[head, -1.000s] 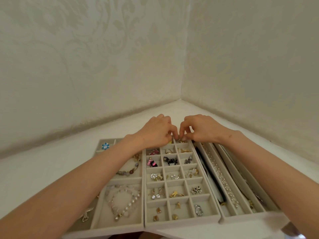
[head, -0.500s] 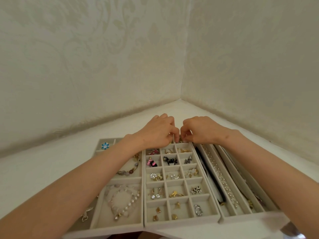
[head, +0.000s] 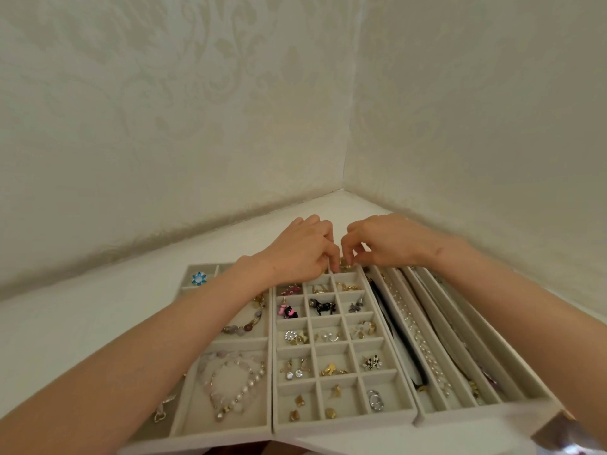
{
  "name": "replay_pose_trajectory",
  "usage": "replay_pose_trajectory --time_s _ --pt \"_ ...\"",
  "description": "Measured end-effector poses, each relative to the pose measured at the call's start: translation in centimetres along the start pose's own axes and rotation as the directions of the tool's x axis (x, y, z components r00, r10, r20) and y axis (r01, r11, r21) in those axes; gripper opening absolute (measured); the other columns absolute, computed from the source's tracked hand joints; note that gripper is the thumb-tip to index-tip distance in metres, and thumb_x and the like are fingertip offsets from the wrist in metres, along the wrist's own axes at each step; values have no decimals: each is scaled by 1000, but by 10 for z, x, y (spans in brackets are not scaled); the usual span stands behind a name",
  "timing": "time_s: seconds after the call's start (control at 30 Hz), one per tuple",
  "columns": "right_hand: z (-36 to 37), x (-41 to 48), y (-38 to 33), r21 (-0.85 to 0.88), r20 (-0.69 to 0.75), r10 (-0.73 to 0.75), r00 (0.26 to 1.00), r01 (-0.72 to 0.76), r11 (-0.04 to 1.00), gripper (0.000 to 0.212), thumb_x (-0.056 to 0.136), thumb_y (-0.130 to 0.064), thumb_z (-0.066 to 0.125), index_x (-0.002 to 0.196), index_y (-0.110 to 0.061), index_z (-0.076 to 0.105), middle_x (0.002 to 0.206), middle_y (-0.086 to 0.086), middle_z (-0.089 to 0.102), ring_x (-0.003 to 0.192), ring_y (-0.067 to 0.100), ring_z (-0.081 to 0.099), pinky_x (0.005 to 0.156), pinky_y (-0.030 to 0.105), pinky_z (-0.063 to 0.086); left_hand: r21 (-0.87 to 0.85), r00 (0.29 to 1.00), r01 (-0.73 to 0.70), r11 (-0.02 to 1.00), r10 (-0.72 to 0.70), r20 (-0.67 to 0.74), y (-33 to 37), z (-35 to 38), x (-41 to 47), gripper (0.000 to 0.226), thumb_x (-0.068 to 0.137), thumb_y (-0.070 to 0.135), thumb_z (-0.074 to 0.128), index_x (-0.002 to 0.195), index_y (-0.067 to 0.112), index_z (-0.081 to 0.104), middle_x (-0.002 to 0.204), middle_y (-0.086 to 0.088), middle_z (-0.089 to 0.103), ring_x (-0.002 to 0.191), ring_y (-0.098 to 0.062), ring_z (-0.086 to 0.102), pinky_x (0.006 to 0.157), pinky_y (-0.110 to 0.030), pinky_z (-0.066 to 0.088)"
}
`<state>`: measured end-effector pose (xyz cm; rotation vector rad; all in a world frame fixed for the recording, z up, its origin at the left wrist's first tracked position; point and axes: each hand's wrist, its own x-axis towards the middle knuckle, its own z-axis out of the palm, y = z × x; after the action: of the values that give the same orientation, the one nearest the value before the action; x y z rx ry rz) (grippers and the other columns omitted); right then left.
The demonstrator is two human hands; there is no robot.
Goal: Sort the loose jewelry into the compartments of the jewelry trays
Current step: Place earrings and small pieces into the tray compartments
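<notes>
Three grey velvet jewelry trays lie side by side on a white surface. The middle grid tray point(head: 345, 421) holds earrings, charms and a silver ring point(head: 375, 399) in small compartments. My left hand point(head: 302, 254) and my right hand point(head: 387, 244) meet over its far row with curled fingers. Their fingertips pinch at small gold jewelry point(head: 345, 267) lying there, mostly hidden by the fingers. The left tray point(head: 220, 428) holds a pearl bracelet point(head: 236, 389) and a bead bracelet point(head: 246, 325). The right tray point(head: 460, 410) has long slots with a pearl necklace point(head: 417, 336).
A blue flower piece point(head: 199, 278) sits in the far-left compartment. A black dog charm point(head: 323, 306) and a pink one point(head: 287, 311) lie just below my hands. Patterned walls meet in a corner point(head: 343, 188) behind the trays. A shiny object point(head: 571, 435) shows at bottom right.
The fingertips of both hands, which were pressed together, have drawn slightly apart, and the right hand's fingers have dipped toward the far row. The trays have not moved.
</notes>
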<state>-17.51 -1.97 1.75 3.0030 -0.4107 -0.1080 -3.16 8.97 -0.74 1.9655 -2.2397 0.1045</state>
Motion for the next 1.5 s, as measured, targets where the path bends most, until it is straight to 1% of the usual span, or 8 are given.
replay_pose_trajectory --time_s 0.17,0.47,0.57,0.73,0.87,1.03,1.33,1.5 --pt "0 4 -7 -101 4 -79 997 79 992 16 92 -27 52 96 -30 67 93 -8 56 91 13 54 79 34 46 -93 999 29 995 -31 -24 -3 1 -1 32 88 13 47 92 32 72 92 11 41 88 -6 31 86 -26 28" --pt "7 5 -5 57 -48 45 998 -43 997 12 86 -36 59 89 -30 69 92 -9 57 82 9 49 71 27 40 -182 999 29 983 -33 -18 -8 5 -3 33 87 11 50 94 35 71 92 8 46 86 -7 33 81 -25 27" --pt "9 6 -6 25 -28 48 998 -48 999 11 86 -32 58 90 -29 68 92 -8 57 83 10 49 67 26 35 -132 1000 23 991 -21 11 -7 6 -3 34 87 10 48 97 33 70 96 6 47 89 -7 33 86 -27 29" --pt "10 5 -10 -32 -64 35 997 -37 999 16 89 -31 53 92 -29 68 86 -10 52 79 11 47 67 25 32 57 999 -29 998 28 17 -4 3 -3 33 88 14 45 101 35 67 98 7 44 94 -10 35 80 -24 23" --pt "11 4 -10 35 -88 78 993 -76 997 17 86 -27 53 92 -31 68 89 -7 57 80 12 49 67 27 36 161 999 -52 986 52 3 -1 2 -1 33 89 16 44 105 34 65 105 6 47 101 -12 37 77 -23 20" --pt "15 2 -7 190 -64 126 990 -112 975 21 85 -20 54 94 -32 70 87 -5 58 82 16 54 70 29 42 45 1000 -27 999 28 -14 -3 4 -1 31 87 15 46 101 34 67 102 7 47 95 -9 35 76 -21 18" --pt "13 -8 -1 385 -127 195 973 -132 913 18 80 -21 63 80 -39 65 76 -13 55 69 4 48 65 24 36 -129 996 33 991 -44 -81 -5 3 -4 23 86 18 53 102 28 65 94 9 47 89 -7 34 81 -26 28" --pt "12 -16 -9 378 -89 145 985 -101 920 18 80 -20 63 80 -37 71 76 -11 55 72 6 49 69 25 39 -246 999 44 968 -44 4 -1 0 -12 12 82 17 57 89 26 60 91 9 50 86 -7 36 75 -26 28"
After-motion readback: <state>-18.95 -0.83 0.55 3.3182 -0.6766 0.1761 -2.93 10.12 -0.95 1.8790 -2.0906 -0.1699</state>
